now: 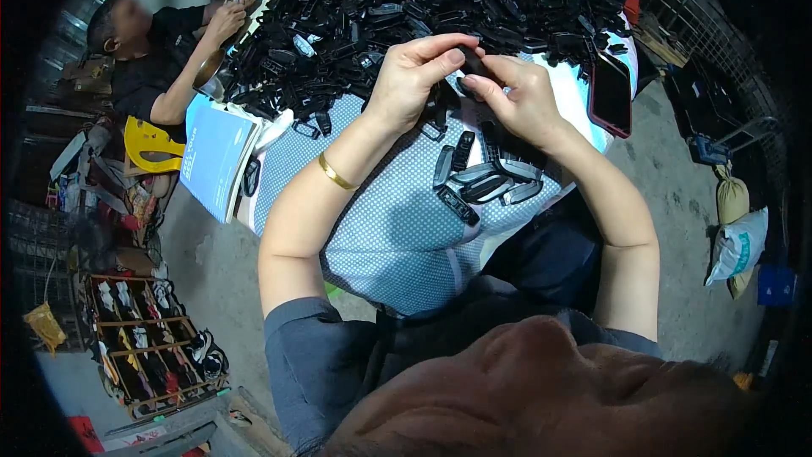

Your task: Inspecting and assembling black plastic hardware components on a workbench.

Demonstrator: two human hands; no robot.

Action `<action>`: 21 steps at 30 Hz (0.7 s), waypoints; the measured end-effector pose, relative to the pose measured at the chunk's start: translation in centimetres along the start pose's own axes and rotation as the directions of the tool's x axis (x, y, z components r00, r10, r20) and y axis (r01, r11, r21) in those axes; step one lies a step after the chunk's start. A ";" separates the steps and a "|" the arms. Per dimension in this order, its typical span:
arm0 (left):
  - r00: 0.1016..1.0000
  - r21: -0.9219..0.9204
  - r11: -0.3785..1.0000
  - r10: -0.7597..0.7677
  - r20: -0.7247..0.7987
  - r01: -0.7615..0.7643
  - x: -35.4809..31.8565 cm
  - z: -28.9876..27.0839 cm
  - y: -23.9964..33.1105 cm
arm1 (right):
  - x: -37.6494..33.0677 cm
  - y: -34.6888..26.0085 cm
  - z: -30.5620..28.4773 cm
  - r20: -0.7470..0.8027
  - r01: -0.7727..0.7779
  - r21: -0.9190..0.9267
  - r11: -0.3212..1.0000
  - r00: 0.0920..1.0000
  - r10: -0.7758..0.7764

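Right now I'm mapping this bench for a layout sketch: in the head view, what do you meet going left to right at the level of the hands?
Yellow plastic piece → blue booklet → left hand → small black part pinched by both hands → right hand → dark phone → white sack.

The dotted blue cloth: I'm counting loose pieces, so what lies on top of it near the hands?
On the dotted blue-white cloth lie several loose black plastic strap pieces; a large heap of the same black parts covers its far end. The hands hide whatever lies beneath them.
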State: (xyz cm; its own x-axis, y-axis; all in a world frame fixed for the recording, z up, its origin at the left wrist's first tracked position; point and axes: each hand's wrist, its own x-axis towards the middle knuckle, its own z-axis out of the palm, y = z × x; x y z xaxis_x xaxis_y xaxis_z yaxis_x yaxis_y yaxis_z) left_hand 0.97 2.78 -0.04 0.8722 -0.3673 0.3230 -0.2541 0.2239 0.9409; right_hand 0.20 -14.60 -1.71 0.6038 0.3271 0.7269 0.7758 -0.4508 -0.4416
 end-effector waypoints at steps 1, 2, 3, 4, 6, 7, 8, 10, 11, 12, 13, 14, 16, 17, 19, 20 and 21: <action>1.000 0.038 0.999 -0.001 -0.012 0.001 -0.1 0.0 0.1 | 0.1 0.3 -0.2 0.001 0.003 0.002 1.000 1.000 -0.003; 1.000 0.076 0.997 -0.001 -0.024 0.002 -0.1 0.1 0.1 | 0.4 1.0 -0.6 0.109 -0.001 -0.004 1.000 0.994 0.001; 0.999 0.269 0.962 0.043 -0.018 -0.037 -0.2 0.0 0.1 | 0.7 1.5 -1.0 0.217 -0.004 -0.010 1.000 0.976 0.006; 0.997 0.448 0.891 0.082 -0.001 -0.073 -0.2 0.3 0.3 | 1.3 1.4 -1.9 0.353 -0.083 0.030 0.996 0.933 0.067; 0.989 0.697 0.705 0.045 0.144 -0.133 -1.1 1.4 0.8 | 0.5 3.6 -1.1 0.396 0.011 -0.073 0.997 0.918 0.019; 0.974 0.691 0.702 0.019 0.224 -0.173 -1.6 2.5 0.9 | 0.4 4.3 -0.5 0.393 0.070 -0.087 0.994 0.919 -0.030; 0.953 0.682 0.700 -0.008 0.303 -0.211 -1.8 3.3 0.8 | 0.3 4.9 -0.1 0.392 0.128 -0.101 0.987 0.917 -0.079; 0.899 0.613 0.744 -0.038 0.437 -0.267 -1.6 3.4 0.0 | -0.2 5.3 0.6 0.355 0.105 -0.125 0.987 0.933 -0.054; 0.928 0.622 0.774 -0.138 0.346 -0.118 -1.1 2.9 -0.1 | -0.2 5.5 0.7 0.378 0.092 -0.144 0.985 0.925 -0.031; 0.936 0.617 0.787 -0.241 0.256 0.034 -0.3 2.1 -0.2 | -0.2 5.6 0.6 0.399 0.079 -0.165 0.983 0.917 -0.007; 0.958 0.799 0.551 0.003 0.286 -0.240 0.8 1.0 -0.3 | -0.1 5.1 0.3 0.399 0.076 -0.165 0.983 0.917 -0.004; 0.953 0.880 0.365 0.139 0.270 -0.303 1.4 -0.8 -1.3 | 0.3 4.1 0.0 0.426 -0.076 -0.151 0.986 0.895 0.134; 0.939 0.932 0.184 0.209 0.274 -0.313 2.3 -3.2 -2.8 | 0.7 3.5 -0.3 0.451 -0.225 -0.148 0.963 0.852 0.268; 0.938 0.932 0.183 0.210 0.275 -0.314 2.6 -3.7 -3.4 | 0.7 3.6 -0.4 0.415 -0.285 -0.102 0.953 0.858 0.301; 0.913 0.929 -0.017 0.177 0.368 -0.371 2.8 -3.7 -3.6 | 0.5 4.3 -0.3 0.341 -0.341 0.124 0.932 0.896 0.283; 0.913 0.928 -0.013 0.176 0.369 -0.372 2.9 -3.3 -3.3 | 0.3 4.8 -0.5 0.322 -0.348 0.181 0.920 0.905 0.279; 0.937 0.935 -0.117 0.064 0.342 -0.334 3.2 -2.8 -3.0 | 0.3 5.1 -0.7 0.349 -0.451 0.283 0.847 0.871 0.347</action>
State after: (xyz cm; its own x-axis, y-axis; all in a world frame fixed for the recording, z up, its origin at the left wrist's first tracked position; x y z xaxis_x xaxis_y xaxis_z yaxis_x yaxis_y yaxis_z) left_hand 5.71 3.49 -2.16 0.6583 -0.6391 0.3978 -0.6523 -0.7480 -0.1224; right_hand 4.23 -17.38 -3.40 0.8588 0.4181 0.2961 0.4365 -0.2944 -0.8502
